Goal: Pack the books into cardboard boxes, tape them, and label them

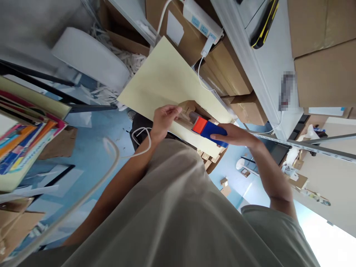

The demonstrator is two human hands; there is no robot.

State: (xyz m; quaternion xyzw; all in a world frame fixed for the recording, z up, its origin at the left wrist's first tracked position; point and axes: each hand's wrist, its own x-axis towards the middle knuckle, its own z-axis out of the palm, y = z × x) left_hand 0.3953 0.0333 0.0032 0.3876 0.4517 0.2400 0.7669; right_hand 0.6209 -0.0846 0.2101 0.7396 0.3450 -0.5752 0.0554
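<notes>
My right hand [233,134] is wrapped around a blue block-shaped object [213,132] with an orange-red end; its exact kind does not show. That end points left, towards a small brown cardboard piece or carton [198,108] on the pale yellow board [167,70]. At the carton's left end, my left hand [166,118] has thumb and fingertips pinched together. Whatever is between those fingertips is too small to make out. A thin white cord [143,129] loops beside my left wrist.
Above the board lie a power strip [203,20] with a plug and several cardboard boxes [225,65]. A yellow-black utility knife [264,24] rests on the metal shelf [258,70]. Books [27,144] fill the left side, and a blurred white tube [80,202] crosses the lower left.
</notes>
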